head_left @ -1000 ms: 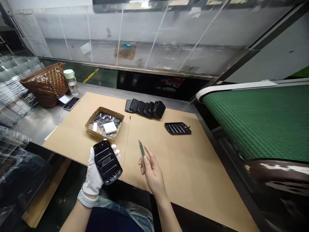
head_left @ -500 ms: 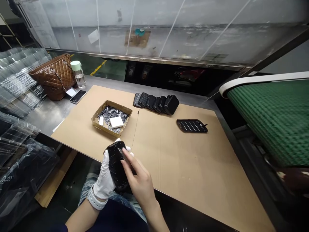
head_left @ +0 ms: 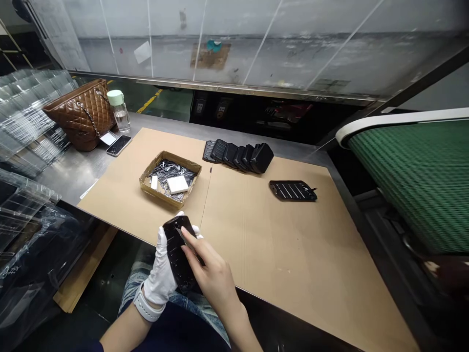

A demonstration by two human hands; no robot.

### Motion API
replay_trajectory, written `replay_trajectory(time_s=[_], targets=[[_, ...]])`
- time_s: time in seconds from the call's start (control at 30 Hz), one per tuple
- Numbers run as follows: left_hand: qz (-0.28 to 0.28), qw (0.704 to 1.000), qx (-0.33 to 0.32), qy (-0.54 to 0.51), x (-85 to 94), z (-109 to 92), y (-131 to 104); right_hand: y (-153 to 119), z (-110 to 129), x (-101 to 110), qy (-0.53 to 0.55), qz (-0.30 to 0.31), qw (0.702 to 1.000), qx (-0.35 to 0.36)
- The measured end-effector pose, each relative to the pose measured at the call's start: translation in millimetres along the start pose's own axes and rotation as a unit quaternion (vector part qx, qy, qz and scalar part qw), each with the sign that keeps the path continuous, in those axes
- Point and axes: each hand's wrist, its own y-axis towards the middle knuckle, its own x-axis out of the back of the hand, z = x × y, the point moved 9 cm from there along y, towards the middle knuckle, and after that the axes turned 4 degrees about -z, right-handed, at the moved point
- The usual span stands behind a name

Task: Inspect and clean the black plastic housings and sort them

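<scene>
My left hand (head_left: 161, 274), in a white glove, is wrapped round a black ribbed plastic panel (head_left: 178, 252) and holds it tilted above my lap. Bare, my right hand (head_left: 210, 269) lies over the panel's right side with thumb and forefinger in a pinch. A thin grey pointed piece (head_left: 180, 232) shows at those fingertips, against the upper part of the panel; most of it is hidden. Beyond the hands stands a shallow cardboard box (head_left: 160, 196) with many small dark strips (head_left: 168, 172) and white blocks (head_left: 178, 184) in it.
Several similar black panels (head_left: 238, 156) lean in a row at the back of the cardboard-covered table (head_left: 256, 234). One slotted black panel (head_left: 293, 190) lies to the right. A brown bag (head_left: 82, 115), bottle (head_left: 120, 112) and phone (head_left: 119, 145) stand left; a green conveyor belt (head_left: 414, 181) borders the right.
My right fingertips have shifted slightly left and down on the panel. The left hand keeps its hold, and the view has moved a little.
</scene>
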Motion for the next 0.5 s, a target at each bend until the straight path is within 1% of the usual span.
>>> replay_trajectory(time_s=[0.07, 0.13, 0.2, 0.27, 0.37, 0.43, 0.5], targets=[[0.005, 1.0, 0.006, 0.009, -4.0, 1, 0, -1, -9, 1, 0.037, -0.004, 0.999, -0.039], [0.009, 1.0, 0.002, 0.023, -7.0, 2, 0, -3, -18, 4, 0.082, -0.023, 0.993, -0.083], [0.014, 0.999, -0.007, 0.033, -6.3, 2, 1, -3, -19, 8, 0.103, -0.031, 0.989, -0.097], [0.023, 0.999, -0.013, 0.032, -1.7, 4, 2, 0, -11, 9, 0.075, -0.016, 0.994, -0.075], [0.044, 0.999, -0.019, 0.019, 7.6, 4, 4, 4, 3, 5, -0.001, 0.019, 1.0, -0.024], [0.049, 0.998, -0.027, 0.011, 12.2, 3, 4, 5, 9, 2, -0.034, 0.021, 0.999, 0.002], [0.033, 0.999, -0.039, 0.005, 16.1, 1, 5, 6, 13, 0, -0.058, 0.016, 0.998, 0.023]])
